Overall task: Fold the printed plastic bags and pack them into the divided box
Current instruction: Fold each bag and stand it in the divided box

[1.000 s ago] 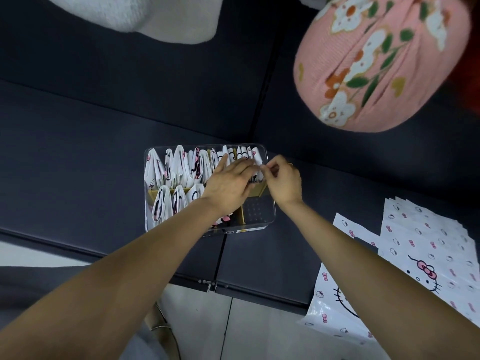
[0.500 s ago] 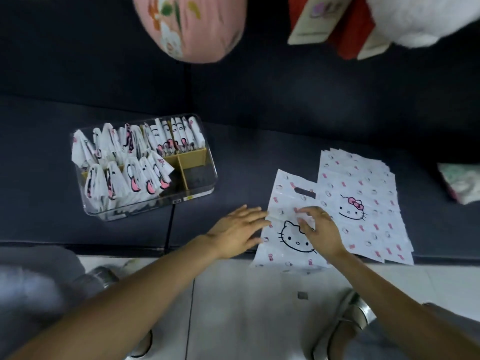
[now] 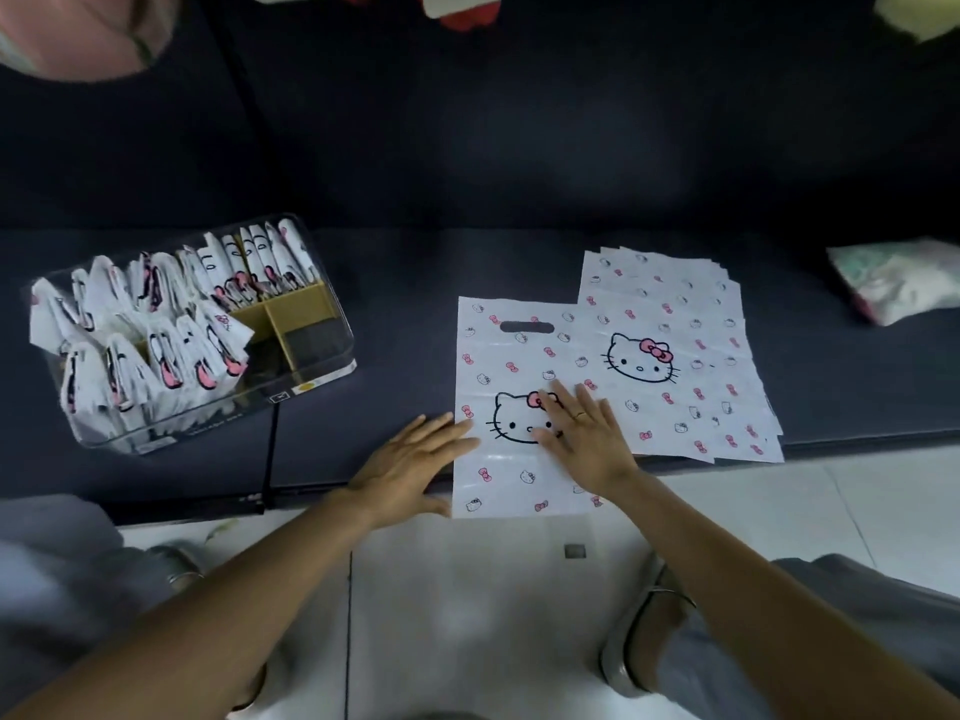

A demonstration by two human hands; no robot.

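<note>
A single white printed plastic bag (image 3: 511,356) lies flat on the dark seat, its lower end hanging over the front edge. My right hand (image 3: 584,436) presses flat on its cat print with straight fingers. My left hand (image 3: 413,467) lies flat at the bag's left edge, fingertips touching it. To the right sits a stack of the same bags (image 3: 680,324). At the left stands the clear divided box (image 3: 332,361), filled with several folded bags (image 3: 156,324); its right compartments show bare yellow dividers.
A pale printed packet (image 3: 898,278) lies at the far right of the seat. A pink cushion (image 3: 78,39) sits at the top left. Below the seat edge is white tiled floor (image 3: 467,615), with my knees and shoes at either side.
Both hands left the box and came down to the loose bag. The bag now lies straighter, and the right hand has spread flat on its print. The camera swung right.
</note>
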